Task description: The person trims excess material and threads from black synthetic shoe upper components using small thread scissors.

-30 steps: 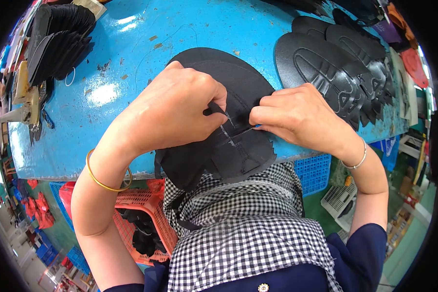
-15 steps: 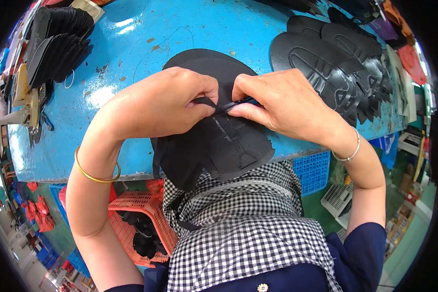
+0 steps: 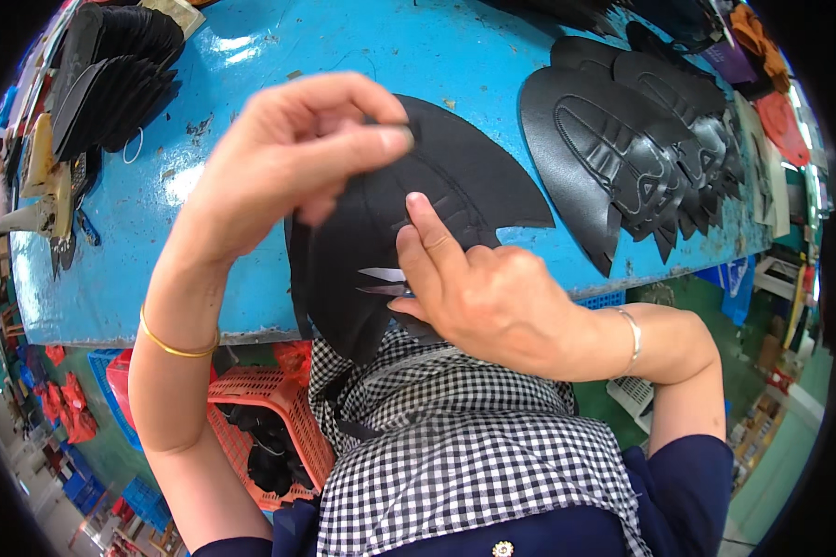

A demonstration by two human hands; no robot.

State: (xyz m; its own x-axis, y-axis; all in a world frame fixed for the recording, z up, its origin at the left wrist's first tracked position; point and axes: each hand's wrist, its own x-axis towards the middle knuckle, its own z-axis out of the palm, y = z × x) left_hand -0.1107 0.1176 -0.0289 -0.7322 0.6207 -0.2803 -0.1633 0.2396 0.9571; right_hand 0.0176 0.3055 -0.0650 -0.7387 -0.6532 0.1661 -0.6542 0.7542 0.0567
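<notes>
A black shoe upper [image 3: 446, 176], dull side up, lies across the table's near edge in front of me. My left hand [image 3: 297, 148], slightly blurred, is over its far left part, thumb and forefinger pinched by a dark bit that I cannot tell from the upper's edge. My right hand [image 3: 492, 288] lies over the upper's near part, with two fingers stretched out on it. Small scissors [image 3: 381, 275] are held in that hand; their two pointed blades stand apart and point left, the handles hidden under my palm.
Glossy black stitched uppers [image 3: 613, 130] overlap at the right of the blue table [image 3: 241, 121]. Stacked black pieces [image 3: 116, 84] and tools [image 3: 51, 200] are at the left. Below the table's edge stands an orange basket [image 3: 269, 399] with black pieces inside.
My hands have come apart: the left has risen up and left, the right has moved nearer me with the scissors. The upper has shifted and spread out to the right.
</notes>
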